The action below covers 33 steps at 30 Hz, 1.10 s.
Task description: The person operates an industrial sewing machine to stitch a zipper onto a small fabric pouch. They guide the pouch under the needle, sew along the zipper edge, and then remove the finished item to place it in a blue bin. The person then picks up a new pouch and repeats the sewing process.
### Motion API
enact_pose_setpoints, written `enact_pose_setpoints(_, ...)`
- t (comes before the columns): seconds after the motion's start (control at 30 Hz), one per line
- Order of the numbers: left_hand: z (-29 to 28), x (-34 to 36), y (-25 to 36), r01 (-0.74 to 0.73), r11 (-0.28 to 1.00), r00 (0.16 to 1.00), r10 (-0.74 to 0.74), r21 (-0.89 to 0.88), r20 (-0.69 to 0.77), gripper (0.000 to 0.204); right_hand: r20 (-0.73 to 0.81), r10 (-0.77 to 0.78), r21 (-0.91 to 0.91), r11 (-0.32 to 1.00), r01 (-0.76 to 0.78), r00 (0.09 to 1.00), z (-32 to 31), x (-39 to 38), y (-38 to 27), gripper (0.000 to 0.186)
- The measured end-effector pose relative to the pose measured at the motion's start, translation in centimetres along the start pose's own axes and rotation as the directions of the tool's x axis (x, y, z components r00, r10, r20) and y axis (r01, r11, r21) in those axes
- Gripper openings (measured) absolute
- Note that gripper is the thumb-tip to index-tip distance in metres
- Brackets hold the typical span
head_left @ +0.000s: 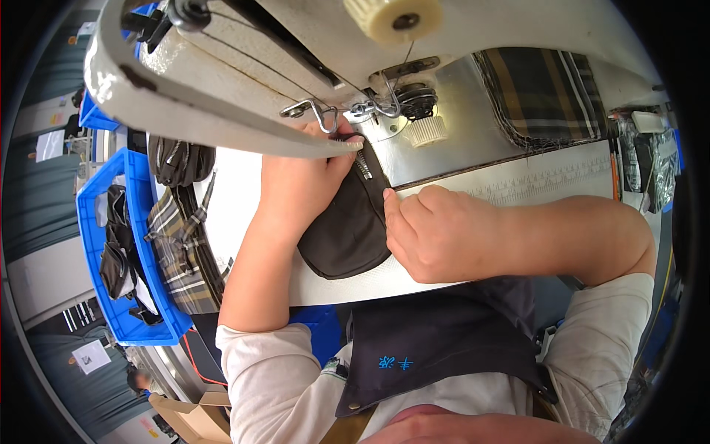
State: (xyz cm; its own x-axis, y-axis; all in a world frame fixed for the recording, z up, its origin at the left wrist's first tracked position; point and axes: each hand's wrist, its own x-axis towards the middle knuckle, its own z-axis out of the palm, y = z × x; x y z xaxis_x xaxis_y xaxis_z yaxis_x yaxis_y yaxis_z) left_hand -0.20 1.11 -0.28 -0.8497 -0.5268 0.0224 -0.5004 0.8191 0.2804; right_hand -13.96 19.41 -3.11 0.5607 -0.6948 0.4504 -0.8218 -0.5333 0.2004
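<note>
A white sewing machine point(192, 111) overhangs a metal plate point(458, 118). My left hand point(303, 185) grips the upper left of a dark brown fabric piece point(340, 237) with a silver zipper point(364, 164) near its top, just below the needle area. The machine's arm partly hides those fingertips. My right hand point(436, 233) has curled fingers pinching the right edge of the same piece, which lies on the white worktop point(518, 222).
Blue bins point(85, 214) with dark pieces stand left, beside a dark bundle point(177, 159) and plaid fabric point(181, 266). A plaid stack point(540, 92) lies back right, near a printed ruler point(547, 177) and bagged items point(647, 159). Another person point(137, 381) is in the left background.
</note>
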Motion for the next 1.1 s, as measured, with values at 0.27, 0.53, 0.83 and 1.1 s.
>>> enact_pose_setpoints(0.27,0.5,1.1,-1.4,-0.018,0.991,1.000,0.019,-0.132,0.005,0.030,0.014,-0.022,-0.037,0.999,0.022,1.000,0.2,0.0,1.1,0.026)
enact_pose_setpoints(0.53,2.3,7.1,-5.7,-0.412,0.907,0.897,0.388,-0.086,-0.213,0.020,0.153,0.134,-0.080,0.989,-0.123,0.979,1.2,0.2,3.4,0.028)
enact_pose_setpoints(0.83,2.6,9.0,-5.7,-0.420,0.906,0.862,0.418,0.057,-0.286,0.024,0.048,0.222,-0.050,0.974,-0.220,0.974,2.4,0.4,3.4,0.011)
enact_pose_setpoints(1.1,-1.0,2.2,-3.4,-0.309,0.951,0.891,0.299,0.026,-0.342,0.033,0.074,0.269,-0.053,0.963,-0.265,0.960,2.0,0.0,3.8,0.016)
